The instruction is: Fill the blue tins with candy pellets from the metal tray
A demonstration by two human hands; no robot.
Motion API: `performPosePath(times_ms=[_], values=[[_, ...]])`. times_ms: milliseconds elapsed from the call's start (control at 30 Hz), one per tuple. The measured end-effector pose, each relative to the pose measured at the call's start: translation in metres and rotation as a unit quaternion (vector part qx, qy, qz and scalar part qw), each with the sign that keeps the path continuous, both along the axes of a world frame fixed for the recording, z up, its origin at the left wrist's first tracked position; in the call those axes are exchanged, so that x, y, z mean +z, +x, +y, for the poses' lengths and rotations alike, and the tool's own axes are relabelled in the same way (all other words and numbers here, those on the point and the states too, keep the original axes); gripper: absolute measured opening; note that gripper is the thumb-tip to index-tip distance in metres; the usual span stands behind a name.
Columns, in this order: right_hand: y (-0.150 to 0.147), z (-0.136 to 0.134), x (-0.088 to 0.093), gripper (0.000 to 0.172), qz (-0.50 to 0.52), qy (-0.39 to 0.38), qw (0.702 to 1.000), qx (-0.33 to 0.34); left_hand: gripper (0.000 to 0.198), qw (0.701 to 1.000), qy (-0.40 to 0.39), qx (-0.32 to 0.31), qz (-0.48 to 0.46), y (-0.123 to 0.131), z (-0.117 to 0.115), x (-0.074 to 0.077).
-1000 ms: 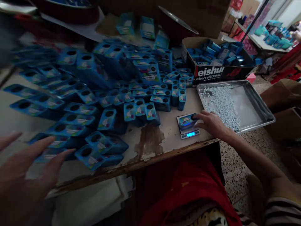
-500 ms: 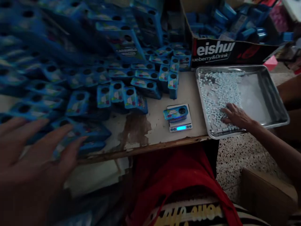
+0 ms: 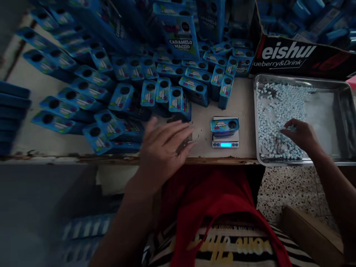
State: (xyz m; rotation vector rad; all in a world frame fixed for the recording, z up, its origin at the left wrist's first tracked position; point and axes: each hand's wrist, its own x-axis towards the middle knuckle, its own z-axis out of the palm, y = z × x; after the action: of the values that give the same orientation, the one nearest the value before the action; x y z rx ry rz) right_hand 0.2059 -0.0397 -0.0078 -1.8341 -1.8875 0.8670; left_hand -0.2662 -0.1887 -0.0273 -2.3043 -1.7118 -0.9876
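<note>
My left hand hovers over the table's front edge with fingers stretched and slightly apart, holding nothing. Behind its fingertips stand blue candy boxes with round holes in their tops. To its right a small digital scale with a lit display carries one blue candy box, its hole facing up. My right hand is in the metal tray, fingertips curled together over small pale-blue candies. Some candies show under its fingers; how many it grips is hidden.
Many more blue boxes crowd the left and back of the table. A black carton full of blue packages stands behind the tray. A brown cardboard box is on the floor at lower right.
My left hand has moved right from the boxes at far left toward the scale. My right hand's spread fingers have drawn together among the candies. The view has shifted left.
</note>
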Motion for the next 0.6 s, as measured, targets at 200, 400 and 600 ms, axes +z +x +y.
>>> performPosePath(times_ms=[200,400,600], values=[[-0.021,-0.003,0.008,0.044,0.228,-0.197,0.952,-0.045,0.053,0.966,-0.143,0.011,-0.216,0.018,0.005,-0.025],[-0.040,-0.005,-0.005,0.036,0.162,-0.095,0.981,-0.051,0.084,0.924,-0.148,0.023,-0.352,0.049,0.026,-0.048],[-0.054,-0.006,0.016,0.025,-0.045,0.091,0.989,0.110,0.050,0.919,-0.163,-0.043,-0.356,0.070,0.052,-0.059]])
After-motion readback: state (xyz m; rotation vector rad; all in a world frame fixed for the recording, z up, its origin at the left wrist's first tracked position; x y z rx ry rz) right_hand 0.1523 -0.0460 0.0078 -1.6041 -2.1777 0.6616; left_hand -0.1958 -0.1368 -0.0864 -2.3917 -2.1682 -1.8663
